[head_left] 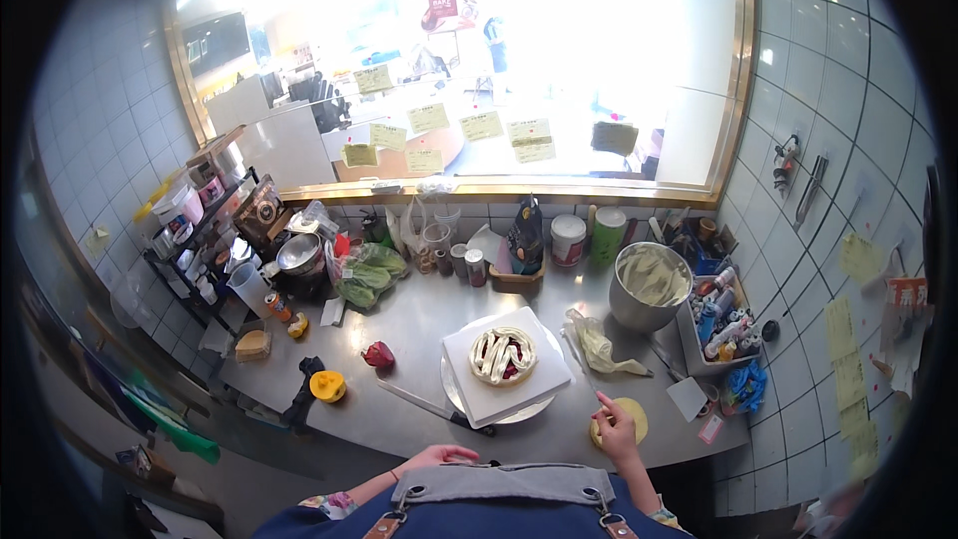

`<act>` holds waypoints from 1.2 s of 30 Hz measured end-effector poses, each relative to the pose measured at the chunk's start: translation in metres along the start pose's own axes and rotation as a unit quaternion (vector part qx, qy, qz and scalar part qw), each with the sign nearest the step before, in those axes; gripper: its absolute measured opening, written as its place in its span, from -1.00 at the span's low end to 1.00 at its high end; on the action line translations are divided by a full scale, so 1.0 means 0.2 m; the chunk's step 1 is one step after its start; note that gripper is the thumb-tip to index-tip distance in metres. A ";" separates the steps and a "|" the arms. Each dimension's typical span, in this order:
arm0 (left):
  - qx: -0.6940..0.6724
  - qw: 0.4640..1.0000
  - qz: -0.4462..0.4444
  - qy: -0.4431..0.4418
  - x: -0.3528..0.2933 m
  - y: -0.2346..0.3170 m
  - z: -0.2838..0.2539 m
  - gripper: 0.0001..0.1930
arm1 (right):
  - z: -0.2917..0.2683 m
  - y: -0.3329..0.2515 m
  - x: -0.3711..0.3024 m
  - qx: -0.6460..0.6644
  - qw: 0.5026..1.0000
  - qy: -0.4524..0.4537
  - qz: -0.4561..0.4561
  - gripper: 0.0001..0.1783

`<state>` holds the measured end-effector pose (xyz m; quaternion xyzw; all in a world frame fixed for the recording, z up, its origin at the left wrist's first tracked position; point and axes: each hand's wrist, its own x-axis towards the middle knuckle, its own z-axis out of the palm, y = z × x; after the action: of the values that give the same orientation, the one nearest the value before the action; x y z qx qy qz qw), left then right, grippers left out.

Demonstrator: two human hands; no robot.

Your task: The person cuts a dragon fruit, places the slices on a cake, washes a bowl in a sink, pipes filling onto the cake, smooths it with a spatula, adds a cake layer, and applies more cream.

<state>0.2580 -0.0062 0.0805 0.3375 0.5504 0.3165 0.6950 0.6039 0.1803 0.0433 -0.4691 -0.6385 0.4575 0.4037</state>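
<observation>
White-tiled walls [813,225] and a broad, metal-framed window [689,50] enclose a brushed-steel worktop [371,437]. Near its middle sits a round cake with looping white cream and red filling [502,356], on a square white board [547,385] that overhangs a round, silvery plate [517,416]. Right of it, near the front edge, the person's right hand [617,426] rests over a pale yellow, round, flat disc [634,418], apparently sponge. Its index finger points forward and the others bend; whether they press, pinch or only touch the disc cannot be told. The left hand [446,455] lies at the front edge, its fingers nearly straight and close together, nothing visible in them, though their underside is hidden. Such a disc probably tears easily, so it seems best steadied with a flat, spread hand and lifted with support from beneath, rather than pinched at the rim. The long, straight knife with a black handle [419,402] lies close to the plate, so the left hand would do well to pass clear of its blade. Keeping sleeves off the soft cream, and the crumpled, translucent piping bag [606,347] beyond the disc clear of its path, also seems wise.
</observation>
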 end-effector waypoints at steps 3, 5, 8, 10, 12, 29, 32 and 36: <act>0.035 0.994 -0.001 -0.103 0.05 -0.05 -0.07 -0.61 | 0.02 -0.02 -0.03 -0.006 1.000 -0.011 -0.014 -0.55; 0.064 0.991 -0.081 -0.087 0.10 0.05 -0.07 -0.60 | 0.01 0.01 -0.04 -0.007 1.000 -0.001 -0.016 -0.55; 0.275 0.934 -0.022 -0.228 0.22 0.13 -0.10 -0.64 | 0.01 0.03 -0.07 0.011 1.000 0.004 0.012 -0.56; 0.277 0.913 -0.040 -0.296 0.36 0.05 -0.16 -0.54 | 0.01 0.02 -0.06 0.022 1.000 0.004 0.019 -0.57; 0.271 0.900 -0.039 -0.339 0.45 0.00 -0.19 -0.47 | 0.01 0.00 -0.05 0.022 1.000 0.010 0.015 -0.57; 0.224 0.901 -0.079 -0.364 0.58 -0.25 -0.31 -0.41 | 0.08 -0.03 -0.09 -0.021 1.000 0.018 0.015 -0.57; 0.167 0.932 -0.078 -0.312 0.62 -0.51 -0.50 -0.40 | 0.12 -0.08 -0.03 -0.062 0.998 -0.009 0.002 -0.55; 0.280 0.913 0.113 -0.274 0.24 0.33 -0.35 -0.47 | 0.12 -0.04 0.07 -0.162 0.980 0.032 -0.115 -0.55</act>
<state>0.1941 0.0792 0.0969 0.6517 0.3630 0.1204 0.6550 0.5757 0.1872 0.0452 -0.4660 -0.7404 0.2834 0.3928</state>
